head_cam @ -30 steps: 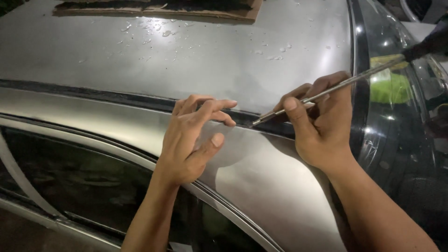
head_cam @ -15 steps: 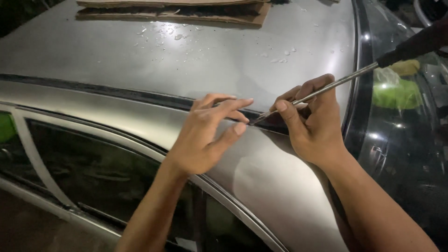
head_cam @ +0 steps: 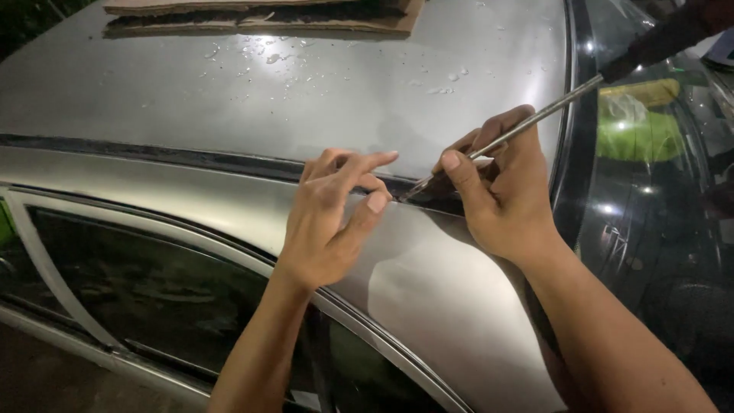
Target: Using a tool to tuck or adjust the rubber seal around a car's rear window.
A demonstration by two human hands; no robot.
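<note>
Left hand (head_cam: 329, 222) has closed up to the screwdriver (head_cam: 520, 126) tip

Outdoor car-repair or parking spot, probably after dark, silver car roof (head_cam: 306, 92) beaded with water filling the frame, flattened cardboard (head_cam: 260, 15) along the top edge, dark side window (head_cam: 153, 291) lower left, lamp glints on the windscreen (head_cam: 650, 191) at right.

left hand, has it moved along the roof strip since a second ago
Yes. The left hand has shifted along the dark roof strip toward the screwdriver tip; its fingers now nearly meet the right hand.
</note>
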